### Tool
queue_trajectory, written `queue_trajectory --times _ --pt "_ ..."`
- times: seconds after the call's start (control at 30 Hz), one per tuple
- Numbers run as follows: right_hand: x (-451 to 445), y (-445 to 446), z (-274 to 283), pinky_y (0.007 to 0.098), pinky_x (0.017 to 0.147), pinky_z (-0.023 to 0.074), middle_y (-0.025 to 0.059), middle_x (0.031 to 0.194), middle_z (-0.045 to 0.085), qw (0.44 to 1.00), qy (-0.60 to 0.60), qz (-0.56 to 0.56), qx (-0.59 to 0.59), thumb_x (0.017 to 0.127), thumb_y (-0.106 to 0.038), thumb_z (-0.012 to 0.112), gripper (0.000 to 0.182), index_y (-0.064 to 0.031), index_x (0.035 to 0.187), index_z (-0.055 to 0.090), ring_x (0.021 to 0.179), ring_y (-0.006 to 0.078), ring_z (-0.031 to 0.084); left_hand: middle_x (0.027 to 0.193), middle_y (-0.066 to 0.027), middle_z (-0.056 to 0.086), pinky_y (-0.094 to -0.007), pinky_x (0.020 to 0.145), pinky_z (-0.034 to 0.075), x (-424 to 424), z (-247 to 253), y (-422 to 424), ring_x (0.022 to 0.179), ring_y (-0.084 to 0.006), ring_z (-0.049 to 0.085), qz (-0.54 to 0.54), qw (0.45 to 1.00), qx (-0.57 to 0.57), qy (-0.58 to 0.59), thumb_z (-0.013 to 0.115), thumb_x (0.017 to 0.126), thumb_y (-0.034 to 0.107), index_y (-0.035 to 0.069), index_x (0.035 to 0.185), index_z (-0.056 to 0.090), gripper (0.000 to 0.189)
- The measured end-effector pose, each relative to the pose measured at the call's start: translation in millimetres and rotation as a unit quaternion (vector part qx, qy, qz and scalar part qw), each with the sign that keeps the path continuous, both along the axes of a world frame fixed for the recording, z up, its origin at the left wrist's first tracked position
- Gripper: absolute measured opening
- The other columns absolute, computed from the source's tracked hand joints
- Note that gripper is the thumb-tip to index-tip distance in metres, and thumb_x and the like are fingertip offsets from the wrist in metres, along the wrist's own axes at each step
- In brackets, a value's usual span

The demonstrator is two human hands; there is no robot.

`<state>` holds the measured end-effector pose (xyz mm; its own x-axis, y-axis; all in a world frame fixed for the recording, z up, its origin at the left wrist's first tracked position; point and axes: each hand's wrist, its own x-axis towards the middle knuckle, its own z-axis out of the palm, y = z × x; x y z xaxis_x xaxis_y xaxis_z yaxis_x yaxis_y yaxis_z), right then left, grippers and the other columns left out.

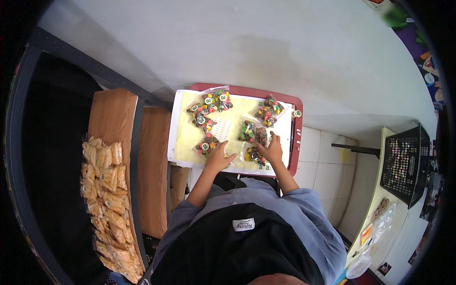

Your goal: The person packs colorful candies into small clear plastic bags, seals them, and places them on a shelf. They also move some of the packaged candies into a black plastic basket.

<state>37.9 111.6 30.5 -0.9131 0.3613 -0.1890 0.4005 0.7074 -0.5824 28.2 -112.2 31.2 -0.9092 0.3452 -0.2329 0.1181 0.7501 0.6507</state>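
Observation:
My left hand, thumb and fingers apart, is over the lower part of a board, beside a clear bag of coloured candies with a round sticker. Part of that bag is hidden by the hand. On the right, my right hand reaches in with its thumb at a clear bag of yellow, red and brown candies. Whether it grips that bag is unclear. Just above lie two more candy bags, one with green pieces. A sheet of small printed labels lies between the groups.
Stickered candy bags lie at the board's upper left, others at upper right. Beneath the board is a red-rimmed table. Packed snack bags line a wooden shelf at left. A black basket stands at right.

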Motion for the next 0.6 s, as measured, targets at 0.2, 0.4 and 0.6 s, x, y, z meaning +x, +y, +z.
queue_trajectory --times 0.2,0.4,0.6 --pt "21 1 -60 0.0332 0.073 0.0451 0.0159 0.088 0.056 0.996 -0.004 -0.062 -0.067 0.053 -0.018 0.073 0.078 0.0043 0.118 0.036 0.083 0.0266 0.056 0.122 -0.0289 0.035 -0.0369 0.095 0.030 -39 -27 40 0.114 -0.0357 0.037 0.079 0.987 0.080 -0.111 0.048 0.075 0.054 -0.007 0.126 0.022 0.083" --pt "39 5 -53 0.0324 0.072 0.0456 0.0154 0.092 0.054 0.998 -0.027 0.020 -0.057 0.046 -0.029 0.079 0.085 0.0031 0.115 0.040 0.081 0.0253 0.055 0.115 -0.0300 0.041 -0.0363 0.092 0.034 -90 -55 64 0.108 -0.0363 0.042 0.093 0.982 0.100 -0.131 0.056 0.071 0.050 -0.010 0.124 0.022 0.087" --pt "51 40 -58 0.0277 0.066 0.0461 0.0108 0.079 0.061 0.966 -0.114 0.138 -0.189 0.054 -0.021 0.076 0.048 -0.0015 0.094 0.059 0.071 0.0178 0.058 0.071 -0.0117 0.062 -0.0301 0.059 0.047 -93 -64 81 0.064 -0.0195 0.060 0.078 0.984 0.103 -0.120 0.063 0.068 0.038 -0.004 0.095 0.054 0.051"
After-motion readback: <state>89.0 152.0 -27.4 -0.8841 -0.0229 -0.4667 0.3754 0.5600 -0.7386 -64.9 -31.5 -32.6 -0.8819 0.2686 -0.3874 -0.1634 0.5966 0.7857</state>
